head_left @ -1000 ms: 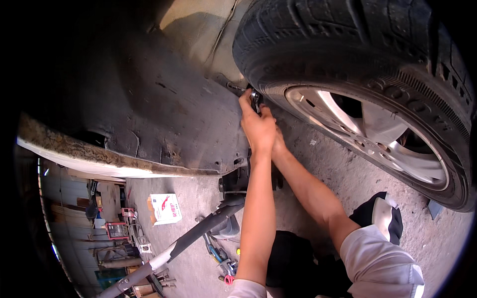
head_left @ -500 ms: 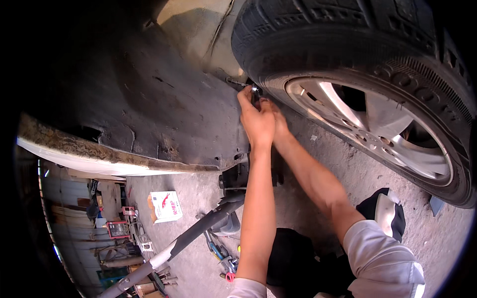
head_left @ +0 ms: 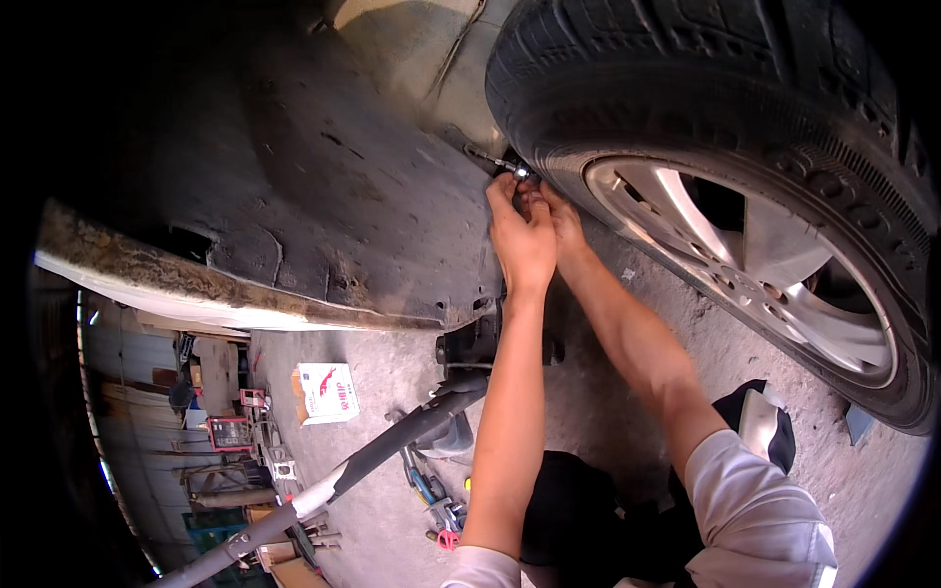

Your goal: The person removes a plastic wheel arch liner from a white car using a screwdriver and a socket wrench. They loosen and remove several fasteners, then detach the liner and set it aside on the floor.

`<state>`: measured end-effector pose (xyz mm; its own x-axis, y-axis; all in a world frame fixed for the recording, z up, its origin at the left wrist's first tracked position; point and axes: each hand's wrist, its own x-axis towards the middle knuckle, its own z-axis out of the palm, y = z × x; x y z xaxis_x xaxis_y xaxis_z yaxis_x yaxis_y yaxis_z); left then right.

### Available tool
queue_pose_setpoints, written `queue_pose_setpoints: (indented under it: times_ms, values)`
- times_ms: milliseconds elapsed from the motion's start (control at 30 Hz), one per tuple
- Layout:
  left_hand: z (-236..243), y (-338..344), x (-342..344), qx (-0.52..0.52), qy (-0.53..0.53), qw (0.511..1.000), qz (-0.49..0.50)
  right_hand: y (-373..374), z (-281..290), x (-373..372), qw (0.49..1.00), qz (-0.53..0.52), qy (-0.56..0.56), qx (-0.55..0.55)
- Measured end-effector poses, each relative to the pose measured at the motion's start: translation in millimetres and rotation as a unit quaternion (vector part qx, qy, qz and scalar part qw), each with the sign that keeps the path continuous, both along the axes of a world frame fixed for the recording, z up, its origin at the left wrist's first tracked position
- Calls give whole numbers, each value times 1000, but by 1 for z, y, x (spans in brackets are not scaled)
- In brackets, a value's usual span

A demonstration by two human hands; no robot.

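My two hands are raised close together in the gap between a car tyre [head_left: 627, 93] and the dark wheel-arch liner [head_left: 363, 216]. A small, shiny, round-ended metal piece [head_left: 522, 172] shows just above my fingertips, with a thin rod [head_left: 482, 154] running from it toward the liner. My left hand [head_left: 526, 238] has its fingers curled at this piece. Right beside it, my right hand [head_left: 566, 223] is closed too, its fingertips bent in; what they grip is partly hidden by the left hand.
An alloy wheel [head_left: 755, 255] fills the right side. Below the pale body edge [head_left: 245, 316], a long dark pole [head_left: 392, 446] slants across the floor. A white carton [head_left: 328, 392], hand tools [head_left: 431, 495] and a red-framed machine [head_left: 229, 433] stand lower left.
The view has shifted slightly, so tyre and hands sit a little farther right. More of the shiny metal piece shows above my fingers, and my right fingers have moved slightly apart from the left.
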<state>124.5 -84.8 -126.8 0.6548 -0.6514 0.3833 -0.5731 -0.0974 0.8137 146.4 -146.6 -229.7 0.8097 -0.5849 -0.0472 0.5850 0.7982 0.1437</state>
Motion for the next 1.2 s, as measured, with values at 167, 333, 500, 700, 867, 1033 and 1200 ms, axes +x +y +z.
queue_pose_setpoints:
  times_ms: [167,333,500,700,867,1033,1200]
  values:
    - [7,-13,-16,-20,138,990,6,40,-6,-7,995,-53,14,81]
    - [27,-16,-17,-11,107,991,79,60,43,-44,991,-59,122,-4]
    - [37,-20,-22,-8,115,989,90,71,38,-48,987,-80,118,-73]
    - [55,-22,-26,-40,136,986,91,68,49,-55,933,-181,238,-201]
    - [59,-23,-21,-44,161,981,95,63,60,-64,860,-242,323,-313]
    - [22,-20,-4,4,86,990,107,48,50,-73,774,-264,445,-365]
    - [13,-22,-15,2,220,973,69,49,40,-75,719,-282,518,-368]
